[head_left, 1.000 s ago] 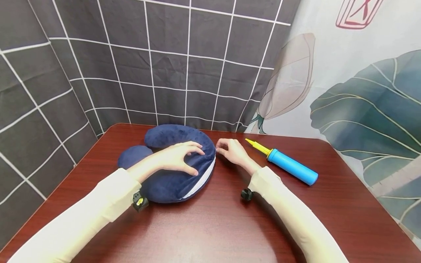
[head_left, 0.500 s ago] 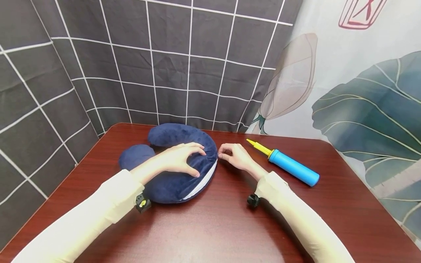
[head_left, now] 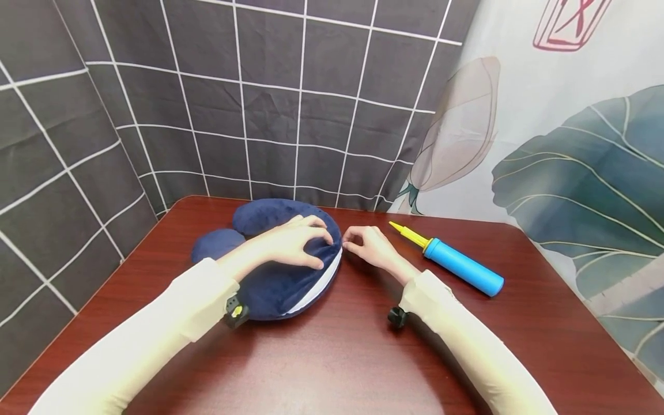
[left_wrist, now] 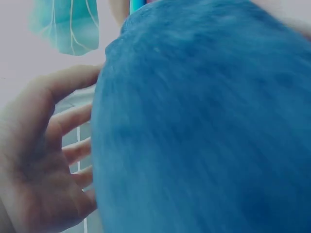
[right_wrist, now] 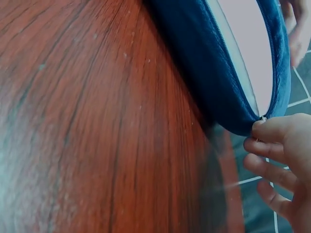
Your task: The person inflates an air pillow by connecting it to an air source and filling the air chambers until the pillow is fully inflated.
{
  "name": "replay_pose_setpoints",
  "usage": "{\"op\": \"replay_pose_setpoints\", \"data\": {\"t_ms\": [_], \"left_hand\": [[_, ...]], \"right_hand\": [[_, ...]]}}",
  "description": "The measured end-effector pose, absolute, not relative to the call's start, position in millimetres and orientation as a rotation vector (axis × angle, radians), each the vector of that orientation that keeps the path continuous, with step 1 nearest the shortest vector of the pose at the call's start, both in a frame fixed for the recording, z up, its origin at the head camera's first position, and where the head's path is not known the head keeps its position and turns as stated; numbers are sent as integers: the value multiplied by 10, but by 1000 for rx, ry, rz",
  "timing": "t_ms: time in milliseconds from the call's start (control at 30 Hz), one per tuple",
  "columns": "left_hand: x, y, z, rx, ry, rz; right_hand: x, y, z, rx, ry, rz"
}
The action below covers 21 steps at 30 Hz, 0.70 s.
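Note:
A navy, U-shaped neck pillow (head_left: pixel 270 288) lies on the table with its curved side to the right. Along that curve its zipper gapes, and white lining (right_wrist: pixel 250 43) shows between the two rows of teeth. My right hand (head_left: pixel 374 246) is at the pillow's right edge; its thumb and forefinger pinch the zipper pull (right_wrist: pixel 263 118) at the end of the gap. Spread over the top of the pillow, my left hand (head_left: pixel 295 243) rests with loosely bent fingers. In the left wrist view the blue fabric (left_wrist: pixel 194 126) hides some of the fingertips.
A blue hand pump (head_left: pixel 464 267) with a yellow nozzle lies to the right of my right hand. The reddish-brown table (head_left: pixel 332 369) meets a dark gridded curtain (head_left: pixel 270 109) at the back. A leaf-patterned cloth (head_left: pixel 581 173) hangs at the right.
My left hand has slid a little to the right over the pillow. My right hand has shifted slightly right and down at the pillow's edge. The pump stays in place.

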State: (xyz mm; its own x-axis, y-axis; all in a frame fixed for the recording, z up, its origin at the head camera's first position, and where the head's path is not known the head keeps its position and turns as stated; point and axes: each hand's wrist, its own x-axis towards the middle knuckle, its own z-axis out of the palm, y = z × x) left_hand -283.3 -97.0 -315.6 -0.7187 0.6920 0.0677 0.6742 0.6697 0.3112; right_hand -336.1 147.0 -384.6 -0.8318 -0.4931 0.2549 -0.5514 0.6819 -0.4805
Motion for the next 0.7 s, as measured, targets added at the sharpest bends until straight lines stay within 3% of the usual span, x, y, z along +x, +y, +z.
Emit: {"op": "replay_pose_setpoints", "data": {"t_ms": [700], "left_hand": [[-2883, -731, -3133, 1000, 2809, 331]], "right_hand": [[-3309, 1613, -3907, 1042, -2767, 978]]}}
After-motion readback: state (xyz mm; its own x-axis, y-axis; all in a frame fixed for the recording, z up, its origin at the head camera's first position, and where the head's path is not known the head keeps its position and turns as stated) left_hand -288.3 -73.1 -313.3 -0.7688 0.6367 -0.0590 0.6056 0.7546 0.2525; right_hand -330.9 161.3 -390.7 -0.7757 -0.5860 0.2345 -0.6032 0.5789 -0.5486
